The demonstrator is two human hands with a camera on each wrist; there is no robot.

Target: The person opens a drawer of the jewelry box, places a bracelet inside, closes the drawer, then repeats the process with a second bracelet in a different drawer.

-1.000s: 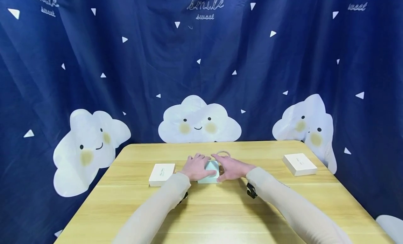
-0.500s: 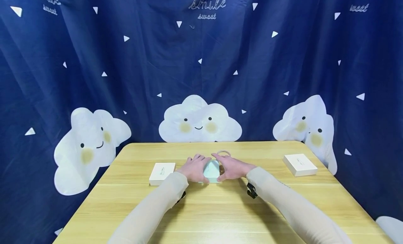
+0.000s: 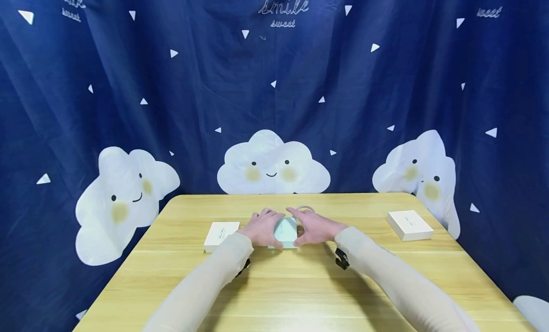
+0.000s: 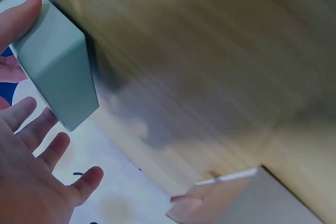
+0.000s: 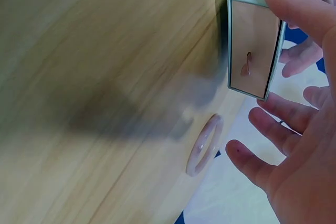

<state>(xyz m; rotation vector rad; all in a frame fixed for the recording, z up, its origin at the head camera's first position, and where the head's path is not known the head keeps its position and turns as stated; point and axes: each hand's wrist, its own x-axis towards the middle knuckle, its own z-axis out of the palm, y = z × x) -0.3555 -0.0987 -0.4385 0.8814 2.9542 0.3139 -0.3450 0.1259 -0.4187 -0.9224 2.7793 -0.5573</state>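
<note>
A mint-green drawer-style gift box [image 3: 286,231] lies on the table between the two hands. My left hand [image 3: 262,228] holds its left end, thumb on the near side, index finger at the far edge. The other left fingers spread free in the left wrist view. My right hand [image 3: 316,227] holds the right end the same way, thumb [image 5: 296,11] near and index finger far. The box's tan end panel [image 5: 254,45] faces right, with a small ribbon pull tab [image 5: 247,65]. A pale bangle [image 5: 205,145] rests on the table behind the right hand.
To the left is a white box [image 3: 221,233] with small print; its end with a ribbon tab shows in the left wrist view. Another white box [image 3: 410,224] sits at the right of the wooden table [image 3: 291,294]. A blue cloud-printed curtain [image 3: 193,108] hangs behind.
My left thumb has moved off the green box's top to its near side, so more of the top shows. The box has shifted very slightly left. The white boxes stay put.
</note>
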